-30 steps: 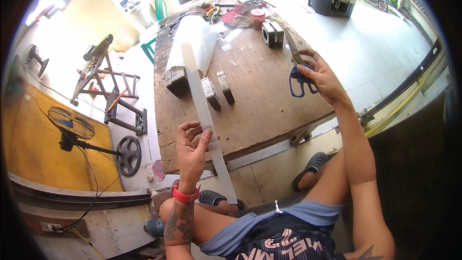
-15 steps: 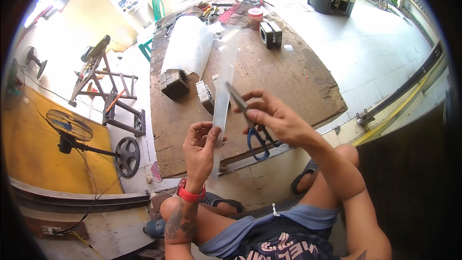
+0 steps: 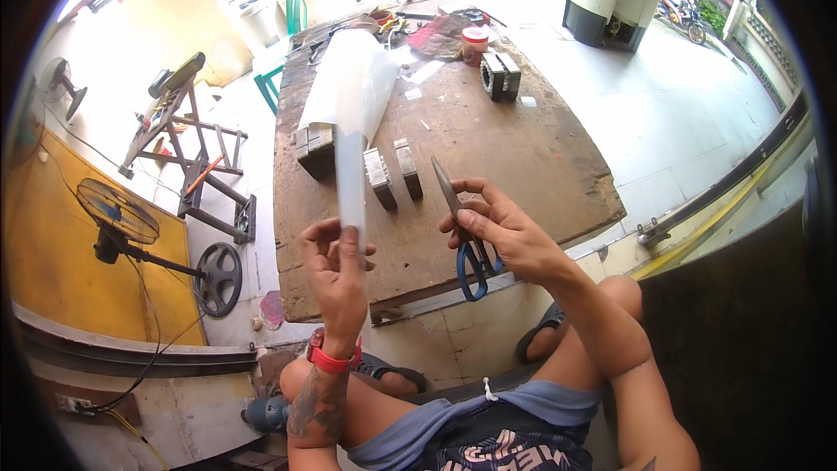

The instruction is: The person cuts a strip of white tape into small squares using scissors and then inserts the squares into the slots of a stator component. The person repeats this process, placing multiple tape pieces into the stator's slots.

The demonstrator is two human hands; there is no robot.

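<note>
My left hand [image 3: 336, 266] is closed on a long translucent plastic strip [image 3: 351, 179], pinched near its lower end and standing up over the table. In my right hand [image 3: 504, 225] is a pair of scissors [image 3: 472, 249] with blue handles, gripped around the middle, blades pointing up and away. The scissors are apart from the strip. Beyond the hands, two slotted metal core pieces [image 3: 380, 179] stand side by side on the wooden table [image 3: 488, 148]. A larger metal core [image 3: 316, 150] sits to their left, partly under a roll of whitish plastic sheet [image 3: 353, 70].
At the table's far right stand another pair of metal cores [image 3: 500, 77] and a red-lidded jar [image 3: 474, 45]. A reddish cloth [image 3: 438, 37] and several tools lie at the far end. Left of the table are a black fan [image 3: 118, 218] and a wooden stand [image 3: 179, 131].
My left hand has moved left with the strip, away from the scissors. My right hand with the scissors has shifted slightly right and down. The view has shifted a little.
</note>
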